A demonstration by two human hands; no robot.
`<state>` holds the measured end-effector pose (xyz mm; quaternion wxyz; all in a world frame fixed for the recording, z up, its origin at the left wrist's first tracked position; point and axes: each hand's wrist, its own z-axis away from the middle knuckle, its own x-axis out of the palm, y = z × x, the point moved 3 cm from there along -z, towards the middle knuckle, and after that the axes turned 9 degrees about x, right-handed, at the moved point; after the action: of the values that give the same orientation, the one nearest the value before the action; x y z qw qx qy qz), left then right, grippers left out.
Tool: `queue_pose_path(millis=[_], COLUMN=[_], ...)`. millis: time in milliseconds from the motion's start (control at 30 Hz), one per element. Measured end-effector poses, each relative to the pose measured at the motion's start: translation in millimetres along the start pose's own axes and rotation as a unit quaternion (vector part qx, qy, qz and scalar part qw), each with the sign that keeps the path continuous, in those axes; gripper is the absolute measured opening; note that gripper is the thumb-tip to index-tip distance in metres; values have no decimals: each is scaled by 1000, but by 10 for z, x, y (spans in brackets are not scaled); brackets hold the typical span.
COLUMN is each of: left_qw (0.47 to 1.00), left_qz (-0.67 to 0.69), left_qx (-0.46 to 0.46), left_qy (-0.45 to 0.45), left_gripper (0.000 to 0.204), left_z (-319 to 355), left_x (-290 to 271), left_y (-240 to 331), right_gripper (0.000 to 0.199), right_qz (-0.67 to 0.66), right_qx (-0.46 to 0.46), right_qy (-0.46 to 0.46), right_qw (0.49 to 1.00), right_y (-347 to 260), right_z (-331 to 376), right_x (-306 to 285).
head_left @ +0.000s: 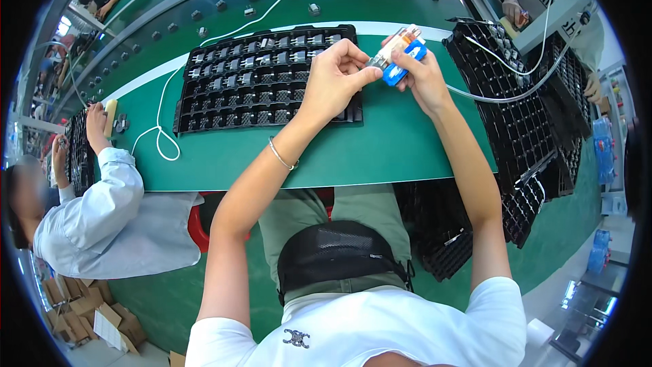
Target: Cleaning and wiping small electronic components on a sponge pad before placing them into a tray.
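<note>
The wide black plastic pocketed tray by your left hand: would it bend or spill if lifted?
The black plastic tray might bend a little, since its walls look thin. Small dark parts sit in open pockets, so tilting could spill some.

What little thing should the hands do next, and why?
Maybe the right hand should hold the blue piece nice and steady, because the fingertips of the left hand are right beside it.

A green table (pixel 224 171) bears a black compartmented tray (pixel 272 97) and a looped white cord (pixel 159 128)
</note>
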<state>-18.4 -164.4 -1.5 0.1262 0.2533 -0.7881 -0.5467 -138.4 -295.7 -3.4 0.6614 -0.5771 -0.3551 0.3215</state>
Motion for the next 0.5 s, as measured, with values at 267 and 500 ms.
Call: queue_pose_path(millis=[267,500], left_qw=[999,998], left_qz=[6,37], left_qx=[-31,-32], left_qy=[-24,-37], left_gripper=[25,27], left_z=[-19,-19], left_x=[-27,-39], left_y=[73,39], right_gripper=[34,36], right_qz=[-56,-61], right_qx=[3,24], right_qy=[-7,-14], right_qw=[998,998], right_y=[-35,65], right_z=[58,55], right_x=[-17,28])
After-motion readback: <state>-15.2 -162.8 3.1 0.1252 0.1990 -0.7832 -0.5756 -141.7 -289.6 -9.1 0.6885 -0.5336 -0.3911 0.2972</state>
